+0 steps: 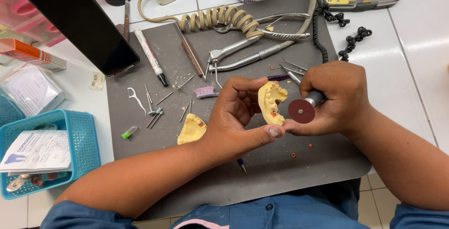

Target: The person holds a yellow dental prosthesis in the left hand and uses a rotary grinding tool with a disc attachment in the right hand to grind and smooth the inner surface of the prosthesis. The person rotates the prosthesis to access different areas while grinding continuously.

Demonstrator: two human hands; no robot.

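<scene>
My left hand [238, 112] grips a yellow plaster dental cast [271, 101] between thumb and fingers, held above the grey mat [154, 56]. My right hand [334, 99] is closed around a metal rotary handpiece [316, 99] with a dark red cutting disc [301, 111] on its tip. The disc sits right beside the cast, almost touching its lower edge. A second yellow cast [191, 130] lies on the mat under my left wrist.
On the mat lie pliers [262, 28], a marker pen [150, 56], a small pink brush [206, 92] and several burs [154, 114]. A black phone [79, 23] leans at top left. A blue basket [79, 135] with papers stands left. A coiled cord [220, 17] runs behind.
</scene>
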